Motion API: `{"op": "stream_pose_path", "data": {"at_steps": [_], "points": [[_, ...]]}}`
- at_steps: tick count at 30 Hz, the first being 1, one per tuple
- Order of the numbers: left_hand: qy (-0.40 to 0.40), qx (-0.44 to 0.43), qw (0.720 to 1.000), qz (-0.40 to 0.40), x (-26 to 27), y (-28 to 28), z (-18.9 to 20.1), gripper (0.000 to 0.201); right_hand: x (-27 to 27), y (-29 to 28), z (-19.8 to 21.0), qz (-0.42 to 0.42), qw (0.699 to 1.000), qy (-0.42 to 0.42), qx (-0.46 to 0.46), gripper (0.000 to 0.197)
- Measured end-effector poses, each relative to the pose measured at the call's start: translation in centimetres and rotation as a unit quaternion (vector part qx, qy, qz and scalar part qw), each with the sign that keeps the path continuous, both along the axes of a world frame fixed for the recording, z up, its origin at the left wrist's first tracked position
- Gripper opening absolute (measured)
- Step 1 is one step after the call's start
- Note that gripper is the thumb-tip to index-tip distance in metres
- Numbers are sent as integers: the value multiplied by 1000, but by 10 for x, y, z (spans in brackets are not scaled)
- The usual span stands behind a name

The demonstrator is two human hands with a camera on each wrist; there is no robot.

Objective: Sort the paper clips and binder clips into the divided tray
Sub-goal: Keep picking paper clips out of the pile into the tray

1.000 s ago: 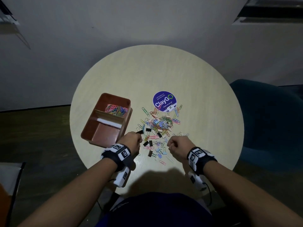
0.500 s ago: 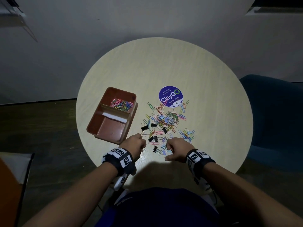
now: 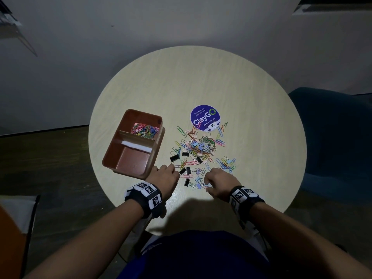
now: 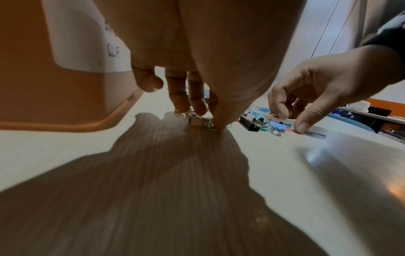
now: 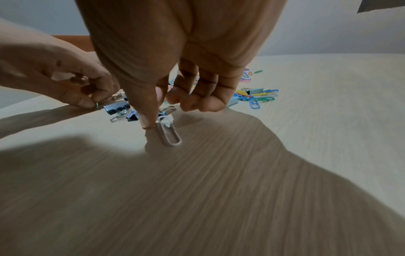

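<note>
A brown divided tray point(image 3: 112, 152) stands at the table's left; its far compartment holds coloured paper clips point(image 3: 145, 130). A mixed pile of paper clips and binder clips point(image 3: 199, 148) lies to its right, with black binder clips point(image 3: 174, 158) at its left side. My left hand point(image 3: 174, 170) is at the pile's near left corner, beside the tray. In the left wrist view its thumb and fingers point(image 4: 199, 110) close round a small pale binder clip point(image 4: 198, 122) on the table. My right hand point(image 5: 158, 119) pinches the far end of a white paper clip point(image 5: 170, 134) lying flat.
The round pale wooden table point(image 3: 241, 93) carries a purple round sticker point(image 3: 205, 117) just beyond the pile. A blue chair point(image 3: 332, 137) stands at the right. The tray's wall point(image 4: 65, 90) is close to the left of my left hand.
A second ago my left fingertips were at a black binder clip; it now lies on the table beyond them and the hand has dropped nearer. My right hand's fingers have lowered onto the pile's near edge.
</note>
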State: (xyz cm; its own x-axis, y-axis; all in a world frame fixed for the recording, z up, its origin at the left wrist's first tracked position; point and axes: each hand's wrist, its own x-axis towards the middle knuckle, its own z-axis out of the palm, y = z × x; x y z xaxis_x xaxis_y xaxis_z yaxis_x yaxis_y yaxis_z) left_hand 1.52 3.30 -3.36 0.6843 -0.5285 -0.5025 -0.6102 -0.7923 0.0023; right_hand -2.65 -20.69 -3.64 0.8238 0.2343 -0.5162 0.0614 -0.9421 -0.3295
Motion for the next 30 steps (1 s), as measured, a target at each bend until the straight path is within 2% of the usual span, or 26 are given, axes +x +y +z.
{"op": "stream_pose_path", "data": {"at_steps": [2, 6, 9, 11, 17, 23, 26, 30], "points": [[-23, -50, 998, 22, -1, 0, -2, 30, -2, -1, 0, -17, 1000, -5, 3, 19], [11, -128, 990, 63, 2, -4, 1, 12, -1, -4, 1, -43, 998, -8, -40, 22], [36, -152, 984, 88, 6, -9, 1, 17, -2, -6, 4, -29, 994, -13, -102, 34], [38, -145, 985, 85, 8, -14, 0, 20, -3, -8, 6, -16, 993, -13, -113, 36], [16, -99, 993, 63, 7, -26, 1, 19, -5, -15, 6, -14, 997, -23, -69, 22], [11, -110, 992, 65, 5, -22, -2, 26, -9, -18, 1, -50, 999, -17, 14, 38], [12, -134, 986, 101, 4, -19, -2, 20, -10, -20, 2, -96, 994, -21, 49, 37], [16, -157, 977, 142, 3, -15, -3, 10, -11, -23, 0, -114, 993, -14, 24, 34]]}}
